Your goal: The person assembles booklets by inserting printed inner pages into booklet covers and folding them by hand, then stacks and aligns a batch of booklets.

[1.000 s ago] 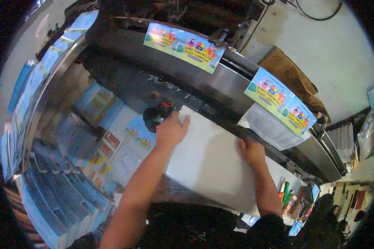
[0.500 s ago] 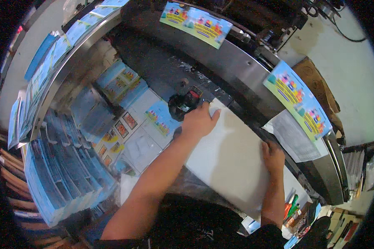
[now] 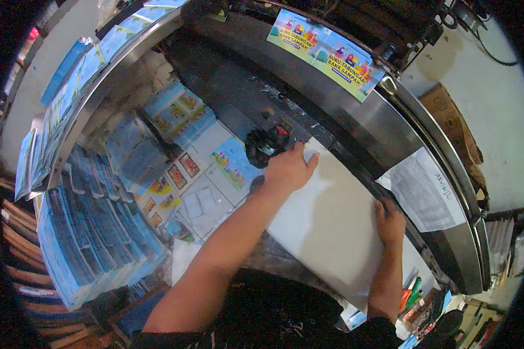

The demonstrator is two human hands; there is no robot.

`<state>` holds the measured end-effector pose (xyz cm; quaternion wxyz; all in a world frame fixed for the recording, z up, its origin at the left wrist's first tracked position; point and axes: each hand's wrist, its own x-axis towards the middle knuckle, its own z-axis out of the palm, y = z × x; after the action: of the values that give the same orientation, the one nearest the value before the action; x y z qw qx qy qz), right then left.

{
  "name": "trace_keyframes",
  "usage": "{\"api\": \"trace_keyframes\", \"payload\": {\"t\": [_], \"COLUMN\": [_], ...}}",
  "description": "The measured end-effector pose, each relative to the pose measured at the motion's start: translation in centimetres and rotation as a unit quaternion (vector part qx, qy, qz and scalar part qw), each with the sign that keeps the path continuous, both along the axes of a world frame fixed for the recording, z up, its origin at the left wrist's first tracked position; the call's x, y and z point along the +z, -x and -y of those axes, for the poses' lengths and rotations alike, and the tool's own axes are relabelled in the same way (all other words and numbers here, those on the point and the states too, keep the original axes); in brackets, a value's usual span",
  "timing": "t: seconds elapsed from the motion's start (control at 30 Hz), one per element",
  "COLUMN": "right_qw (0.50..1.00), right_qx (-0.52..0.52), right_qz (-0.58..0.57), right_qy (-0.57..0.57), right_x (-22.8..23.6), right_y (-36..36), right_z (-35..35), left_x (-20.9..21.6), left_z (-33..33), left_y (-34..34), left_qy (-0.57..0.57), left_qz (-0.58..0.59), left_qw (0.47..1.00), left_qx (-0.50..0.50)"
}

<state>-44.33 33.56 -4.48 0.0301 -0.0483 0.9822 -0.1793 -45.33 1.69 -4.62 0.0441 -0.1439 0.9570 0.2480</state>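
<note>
A long white board [image 3: 326, 215] lies slantwise in front of me, its surface partly in shadow. My left hand [image 3: 289, 168] rests on its far left corner, thumb spread from the fingers. My right hand [image 3: 390, 223] lies at the board's far edge, towards the right; its fingers are slightly bent and apart, and the palm is mostly hidden. Beside my left fingers sits a crumpled black bundle [image 3: 259, 148]. On the curved metal machine surface beyond lies a printed blue-and-green cover sheet [image 3: 329, 52].
Tall stacks of blue booklets [image 3: 99, 232] stand at the left. More covers line a metal rail [image 3: 113, 67]. A grey shaded paper [image 3: 423, 192] hangs on the metal surface at the right. Pens and small tools [image 3: 412, 294] lie near my right forearm.
The cover on the machine has shifted to the right. Another cover, which was farther right above the grey paper, is no longer there. Both hands keep their places on the board.
</note>
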Motion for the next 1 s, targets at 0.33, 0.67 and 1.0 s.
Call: {"api": "trace_keyframes", "payload": {"t": [0.33, 0.67, 1.0], "right_qw": [0.999, 0.999, 0.998], "right_qx": [-0.02, -0.001, 0.027], "right_qz": [0.017, -0.031, 0.048], "right_qy": [-0.035, -0.035, -0.041], "right_x": [0.5, -0.7, -1.2], "right_y": [0.6, -0.2, -0.7], "right_z": [0.4, -0.5, -2.7], "left_x": [-0.1, -0.8, -0.9], "left_z": [0.0, -0.1, 7.9], "left_y": [0.5, -0.9, -8.6], "left_qy": [-0.012, -0.024, -0.293], "left_qz": [-0.01, -0.055, 0.115], "left_qw": [1.0, 0.998, 0.938], "left_qx": [0.003, -0.001, -0.144]}}
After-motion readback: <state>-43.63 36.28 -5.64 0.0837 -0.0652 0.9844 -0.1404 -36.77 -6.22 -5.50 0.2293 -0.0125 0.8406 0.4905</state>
